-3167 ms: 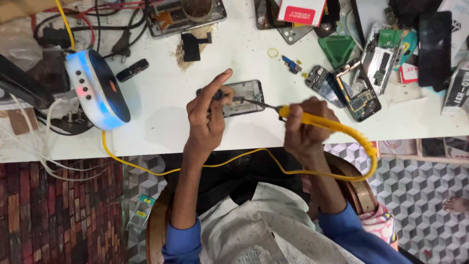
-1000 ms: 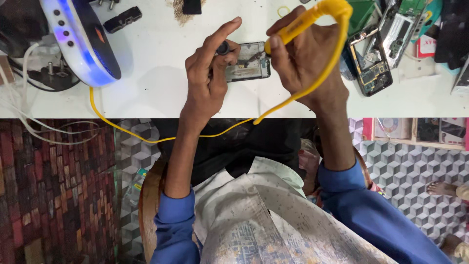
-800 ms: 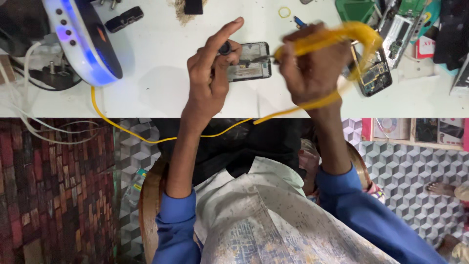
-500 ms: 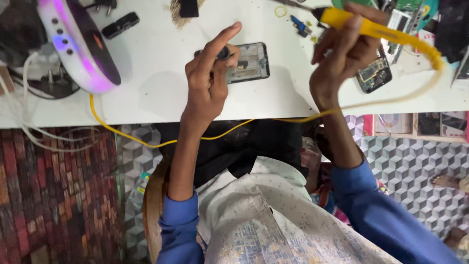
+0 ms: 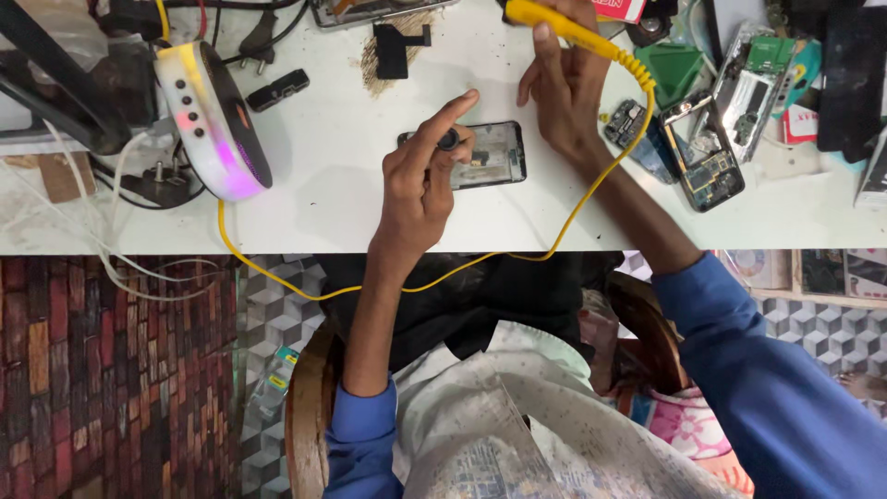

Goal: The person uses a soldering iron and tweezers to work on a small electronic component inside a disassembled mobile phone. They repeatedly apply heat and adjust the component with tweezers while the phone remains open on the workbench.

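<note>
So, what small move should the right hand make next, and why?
Probably bring the iron back down toward the phone. The right hand holds it up and away from the phone, while the left hand rests on the opened phone.

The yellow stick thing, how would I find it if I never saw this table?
Look at the white table, far edge, top middle. The right hand holds the yellow tool there. Nothing else trails a curly yellow cord.

glowing oval lamp (image 5: 214, 120), dismantled phones (image 5: 707, 166), green tray (image 5: 673, 69)
</note>
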